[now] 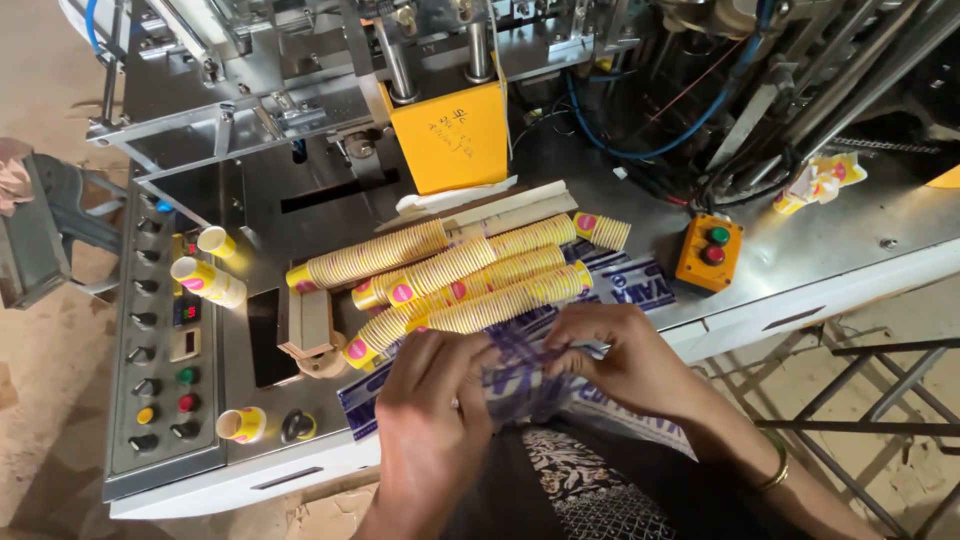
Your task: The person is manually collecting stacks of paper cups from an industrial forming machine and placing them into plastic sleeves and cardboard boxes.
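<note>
Two hands working open a printed plastic sleeve bag beside stacked paper cups.
Left hand and right hand have fingers pinched on the bag; next likely needs its mouth spread.

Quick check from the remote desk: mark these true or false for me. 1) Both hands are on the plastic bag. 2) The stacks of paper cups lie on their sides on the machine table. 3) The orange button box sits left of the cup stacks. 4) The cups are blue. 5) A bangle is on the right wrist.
1) True: the left hand and the right hand both pinch the printed plastic bag.
2) True: the cup stacks lie sideways on the metal table.
3) False: the orange button box sits to their right.
4) False: they are yellow with pink bases.
5) True: a bangle circles the right wrist.
</note>
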